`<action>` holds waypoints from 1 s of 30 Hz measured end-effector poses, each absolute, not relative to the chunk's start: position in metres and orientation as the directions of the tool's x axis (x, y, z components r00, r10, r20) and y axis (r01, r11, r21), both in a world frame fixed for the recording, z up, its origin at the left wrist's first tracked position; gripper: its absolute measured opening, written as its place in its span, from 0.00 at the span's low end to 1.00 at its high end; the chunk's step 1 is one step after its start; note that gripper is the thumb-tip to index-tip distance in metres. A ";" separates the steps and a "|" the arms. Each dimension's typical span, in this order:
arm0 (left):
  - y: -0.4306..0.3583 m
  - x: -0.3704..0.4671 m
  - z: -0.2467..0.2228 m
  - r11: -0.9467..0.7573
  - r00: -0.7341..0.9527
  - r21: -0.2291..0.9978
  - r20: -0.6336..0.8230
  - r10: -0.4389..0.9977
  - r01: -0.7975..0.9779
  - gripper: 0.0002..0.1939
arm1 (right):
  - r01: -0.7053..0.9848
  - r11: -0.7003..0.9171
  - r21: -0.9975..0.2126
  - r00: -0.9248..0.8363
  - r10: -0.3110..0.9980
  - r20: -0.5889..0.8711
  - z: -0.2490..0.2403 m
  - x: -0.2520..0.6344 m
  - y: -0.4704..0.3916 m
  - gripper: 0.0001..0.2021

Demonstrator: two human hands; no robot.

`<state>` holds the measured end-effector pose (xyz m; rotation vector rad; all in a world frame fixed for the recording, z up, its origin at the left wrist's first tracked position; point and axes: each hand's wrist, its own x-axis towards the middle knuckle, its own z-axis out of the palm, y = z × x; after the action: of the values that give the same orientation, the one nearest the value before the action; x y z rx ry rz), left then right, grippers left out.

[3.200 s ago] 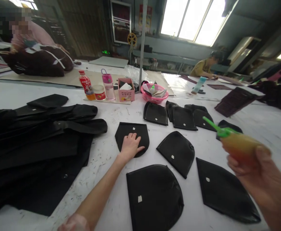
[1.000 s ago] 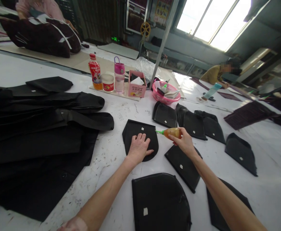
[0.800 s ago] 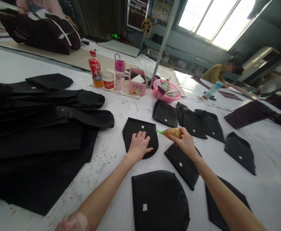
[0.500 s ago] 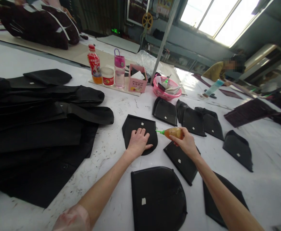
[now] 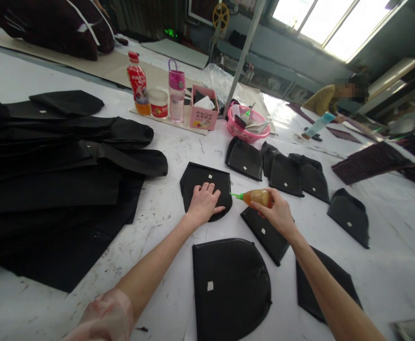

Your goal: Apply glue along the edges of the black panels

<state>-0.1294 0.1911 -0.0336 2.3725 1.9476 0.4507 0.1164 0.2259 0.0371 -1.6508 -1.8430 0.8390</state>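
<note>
My left hand lies with spread fingers on a black pocket-shaped piece that has a small white tag near its top. In my right hand is a squeeze bottle of amber liquid, held nearly level. Its thin green nozzle points left, its tip at the right edge of that piece. Below my right hand a second black piece lies tilted on the table. A larger black piece with one rounded side lies nearer me.
Black garments are heaped at left. Several black pieces lie to the right. Behind stand a red-labelled drink bottle, a jar, a pink water bottle, a pink box and a pink basket. A person sits farther back.
The view has tilted slightly down, so the table things sit a little higher in the picture. The nozzle tip has slid slightly along the piece's right edge, towards me.
</note>
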 end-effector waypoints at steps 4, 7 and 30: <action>0.191 -0.128 -0.034 -0.185 0.142 0.229 0.192 0.971 0.956 0.25 | 0.707 0.101 -0.700 -0.142 0.990 -0.001 0.038 0.118 0.220 0.32; 0.192 -0.126 -0.035 -0.170 0.124 0.250 0.188 0.974 0.953 0.31 | 0.723 0.121 -0.680 -0.153 0.988 0.013 0.039 0.118 0.218 0.32; 0.190 -0.122 -0.033 -0.165 0.139 0.275 0.112 0.984 0.947 0.46 | 0.715 0.134 -0.686 -0.153 0.988 0.034 0.032 0.130 0.201 0.32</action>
<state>-0.1218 0.1900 -0.0331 2.2623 1.9343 0.4018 0.1296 0.2008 0.0317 -1.6316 -1.9301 0.7345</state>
